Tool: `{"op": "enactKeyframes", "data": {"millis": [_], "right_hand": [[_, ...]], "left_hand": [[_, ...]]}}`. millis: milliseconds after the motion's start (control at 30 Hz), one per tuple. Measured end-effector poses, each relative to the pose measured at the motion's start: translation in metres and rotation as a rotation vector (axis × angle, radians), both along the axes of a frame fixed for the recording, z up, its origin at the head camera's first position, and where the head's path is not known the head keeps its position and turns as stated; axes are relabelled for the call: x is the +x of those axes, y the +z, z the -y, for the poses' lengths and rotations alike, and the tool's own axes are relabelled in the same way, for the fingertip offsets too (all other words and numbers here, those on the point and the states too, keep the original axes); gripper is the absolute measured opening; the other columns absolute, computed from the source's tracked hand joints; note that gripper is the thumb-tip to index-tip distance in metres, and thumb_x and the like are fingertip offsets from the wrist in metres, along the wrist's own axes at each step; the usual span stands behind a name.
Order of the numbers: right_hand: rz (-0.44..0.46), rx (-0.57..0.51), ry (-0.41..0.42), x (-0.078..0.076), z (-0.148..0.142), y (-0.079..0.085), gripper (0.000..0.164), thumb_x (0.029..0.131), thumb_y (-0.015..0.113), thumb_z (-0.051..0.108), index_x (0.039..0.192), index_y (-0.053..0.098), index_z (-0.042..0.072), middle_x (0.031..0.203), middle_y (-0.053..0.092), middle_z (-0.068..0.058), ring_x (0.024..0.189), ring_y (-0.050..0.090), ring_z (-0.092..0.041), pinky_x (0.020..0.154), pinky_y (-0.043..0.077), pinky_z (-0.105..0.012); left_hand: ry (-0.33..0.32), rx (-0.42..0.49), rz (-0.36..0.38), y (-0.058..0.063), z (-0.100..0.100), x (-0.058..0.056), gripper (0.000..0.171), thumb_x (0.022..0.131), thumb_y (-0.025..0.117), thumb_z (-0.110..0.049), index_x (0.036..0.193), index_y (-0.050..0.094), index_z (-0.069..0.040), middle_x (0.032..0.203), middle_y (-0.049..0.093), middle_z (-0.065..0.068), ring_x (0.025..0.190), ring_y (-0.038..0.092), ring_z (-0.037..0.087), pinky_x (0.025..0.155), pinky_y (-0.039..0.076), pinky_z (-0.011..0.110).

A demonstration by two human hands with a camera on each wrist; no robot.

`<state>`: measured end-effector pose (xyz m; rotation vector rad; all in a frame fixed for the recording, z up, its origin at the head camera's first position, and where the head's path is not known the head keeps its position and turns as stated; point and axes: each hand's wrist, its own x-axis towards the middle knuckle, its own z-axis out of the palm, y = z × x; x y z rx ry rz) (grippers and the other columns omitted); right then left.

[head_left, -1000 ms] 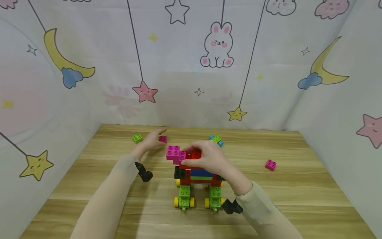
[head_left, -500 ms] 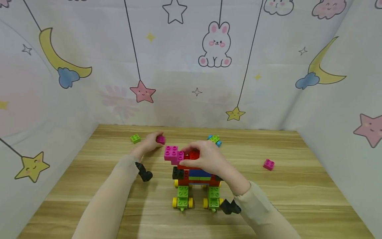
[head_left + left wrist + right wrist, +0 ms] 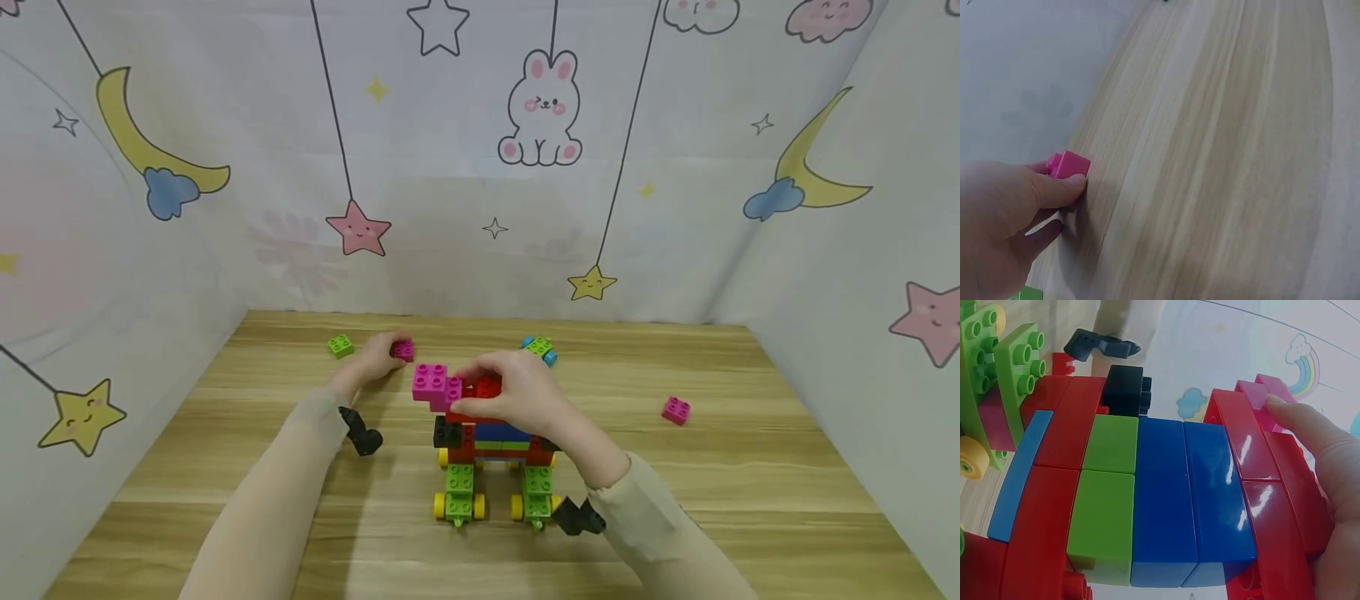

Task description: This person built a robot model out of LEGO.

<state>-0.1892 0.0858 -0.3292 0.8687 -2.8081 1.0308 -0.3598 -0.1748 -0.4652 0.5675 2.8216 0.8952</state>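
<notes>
At the back left of the table, my left hand pinches a magenta toy building brick between thumb and fingers. In the left wrist view that brick is tilted, close to the wood. My right hand grips the top of a built brick model in the middle, its thumb beside the pink bricks at the left end. The model has red, blue, green and black bricks above green wheeled bases with yellow wheels. From the right wrist, its stacked blue bricks show side-on.
A green brick lies left of my left hand. Behind the model stands a green piece with blue wheels. Another magenta brick lies on the right of the wooden table. Patterned cloth walls surround the table.
My left fingers, spread around the magenta brick a second ago, have drawn in and now pinch it. The right hand stays on the model. The head view has shifted slightly.
</notes>
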Motion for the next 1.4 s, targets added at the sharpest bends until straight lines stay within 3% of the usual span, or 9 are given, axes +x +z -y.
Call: {"op": "enactKeyframes", "data": {"millis": [233, 433, 767, 1033, 1233, 1400], "right_hand": [[0.010, 0.007, 0.002, 0.000, 0.000, 0.001, 0.036, 0.084, 0.077, 0.033, 0.112, 0.072, 0.011, 0.102, 0.073, 0.000, 0.089, 0.064, -0.014, 0.077, 0.051, -0.023], [0.014, -0.001, 0.007, 0.000, -0.001, 0.001, 0.036, 0.084, 0.077, 0.032, 0.113, 0.072, 0.011, 0.102, 0.073, 0.000, 0.088, 0.064, -0.013, 0.077, 0.051, -0.022], [0.026, 0.005, 0.032, -0.001, -0.001, 0.002, 0.038, 0.085, 0.076, 0.033, 0.116, 0.071, 0.012, 0.107, 0.073, -0.001, 0.093, 0.065, -0.014, 0.081, 0.054, -0.026], [0.045, 0.016, 0.055, -0.003, -0.003, 0.003, 0.041, 0.086, 0.076, 0.030, 0.120, 0.068, 0.010, 0.115, 0.071, -0.004, 0.103, 0.066, -0.020, 0.088, 0.055, -0.033], [0.059, -0.087, 0.053, -0.005, -0.008, 0.007, 0.041, 0.087, 0.075, 0.024, 0.122, 0.066, 0.006, 0.120, 0.069, -0.007, 0.109, 0.063, -0.023, 0.096, 0.052, -0.039], [-0.029, -0.171, 0.020, -0.004, -0.013, 0.013, 0.039, 0.086, 0.076, 0.018, 0.121, 0.066, 0.004, 0.120, 0.069, -0.011, 0.110, 0.064, -0.026, 0.096, 0.052, -0.043]], "left_hand": [[-0.002, -0.015, 0.000, 0.004, 0.003, 0.003, 0.045, 0.092, 0.061, 0.001, 0.134, 0.049, 0.011, 0.131, 0.054, 0.031, 0.124, 0.051, 0.045, 0.106, 0.042, 0.052], [0.034, 0.000, 0.017, 0.019, 0.003, 0.007, 0.048, 0.093, 0.063, -0.003, 0.137, 0.048, 0.010, 0.129, 0.056, 0.030, 0.120, 0.054, 0.043, 0.102, 0.045, 0.050], [0.056, 0.085, -0.089, 0.064, -0.004, 0.028, 0.052, 0.091, 0.066, -0.007, 0.136, 0.047, 0.011, 0.122, 0.059, 0.029, 0.113, 0.056, 0.041, 0.097, 0.047, 0.050], [0.077, 0.197, -0.124, 0.105, -0.015, 0.051, 0.049, 0.090, 0.068, -0.008, 0.132, 0.050, 0.009, 0.125, 0.059, 0.027, 0.118, 0.056, 0.041, 0.103, 0.046, 0.049], [0.068, 0.244, -0.198, 0.136, -0.023, 0.076, 0.045, 0.090, 0.070, -0.010, 0.129, 0.054, 0.004, 0.126, 0.059, 0.023, 0.119, 0.056, 0.039, 0.104, 0.046, 0.049], [0.032, 0.285, -0.304, 0.159, -0.030, 0.098, 0.042, 0.087, 0.073, -0.009, 0.125, 0.059, 0.001, 0.123, 0.061, 0.018, 0.114, 0.058, 0.035, 0.102, 0.048, 0.047]]}}
